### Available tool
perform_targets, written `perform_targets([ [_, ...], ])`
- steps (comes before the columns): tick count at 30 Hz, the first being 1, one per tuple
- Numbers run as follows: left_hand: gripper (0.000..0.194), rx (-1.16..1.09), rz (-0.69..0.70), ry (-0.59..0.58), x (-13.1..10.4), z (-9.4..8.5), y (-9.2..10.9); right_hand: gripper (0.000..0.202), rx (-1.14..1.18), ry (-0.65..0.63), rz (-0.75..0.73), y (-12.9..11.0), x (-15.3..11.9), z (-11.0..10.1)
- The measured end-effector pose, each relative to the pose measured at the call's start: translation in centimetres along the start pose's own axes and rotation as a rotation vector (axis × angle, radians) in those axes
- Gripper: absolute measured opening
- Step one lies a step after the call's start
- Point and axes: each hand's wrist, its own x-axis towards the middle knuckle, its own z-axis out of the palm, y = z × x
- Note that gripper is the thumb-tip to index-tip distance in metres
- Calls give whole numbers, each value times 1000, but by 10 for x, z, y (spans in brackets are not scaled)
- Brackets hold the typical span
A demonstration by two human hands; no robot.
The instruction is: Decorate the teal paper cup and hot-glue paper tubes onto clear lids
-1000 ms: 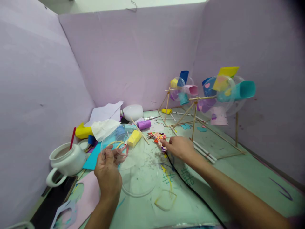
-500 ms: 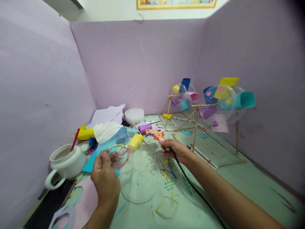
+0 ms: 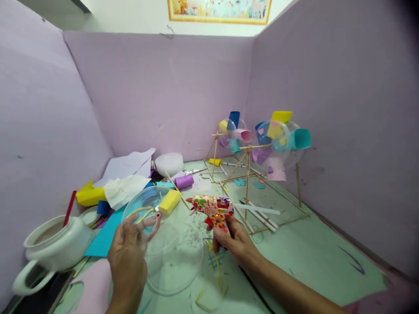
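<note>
My left hand (image 3: pixel 128 255) pinches the near edge of a clear plastic disc (image 3: pixel 132 201), tilted up off the table. Through it show a yellow paper roll (image 3: pixel 169 203) and the red-handled scissors (image 3: pixel 156 226). A second clear disc (image 3: pixel 175 291) lies on the table just below. Wrapped round the grip of a flower-patterned glue gun (image 3: pixel 211 205) is my right hand (image 3: pixel 240 244). Its nozzle points left towards the held disc, apart from it. From the gun's rear sticks a white glue stick (image 3: pixel 258 209), and a black cord (image 3: pixel 257 290) trails downward.
Two stick-framed wheels (image 3: pixel 278 144) with coloured paper rolls stand at the right. On the left are a white pot (image 3: pixel 59 244), a dark phone-like slab (image 3: pixel 42 296), blue paper (image 3: pixel 101 242) and white paper (image 3: pixel 124 168). Purple walls (image 3: pixel 157 87) surround the table.
My right hand has raised the glue gun, and it now shows side-on with its nozzle to the left. My left hand still holds the disc. The view has turned slightly right.
</note>
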Motion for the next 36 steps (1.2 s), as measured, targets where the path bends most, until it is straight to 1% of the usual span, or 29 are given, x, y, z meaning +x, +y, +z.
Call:
perform_targets([
  [2, 28, -17, -9, -23, 1, 0, -1, 36, -10, 10, 29, 4, 0, -1],
  [5, 20, -92, -120, -66, 6, -1, -2, 36, -2, 3, 48, 7, 0, 1],
  [7, 21, -111, -191, -51, 9, -2, -2, 36, 9, 5, 57, 8, 1, 2],
  [8, 23, -102, -203, -44, 10, -3, -3, 36, 18, 12, 56, 9, 2, 2],
  [12, 35, -9, -149, -59, 12, -3, -9, 38, 45, 70, 20, 11, 4, -2],
  [16, 37, 106, -122, -78, 10, -2, -13, 33, 48, 104, 17, 10, 2, -4],
  [20, 37, 221, -28, -65, 3, 0, -11, 29, -4, 79, 22, 6, 0, -3],
  [24, 41, 263, 33, -88, 0, 1, -8, 26, -45, 77, 2, 5, 0, -3],
  [26, 44, 247, 28, -127, 0, 2, -9, 29, -45, 81, -4, 6, 0, -4],
  [30, 48, 207, 2, -243, -1, 2, -14, 30, -90, 71, -10, 11, -2, -4],
  [33, 47, 234, -16, -282, -1, 1, -16, 31, -169, 64, -20, 15, -4, -6],
  [36, 47, 229, -21, -305, -3, 1, -15, 30, -266, 76, -91, 17, -5, -8],
])
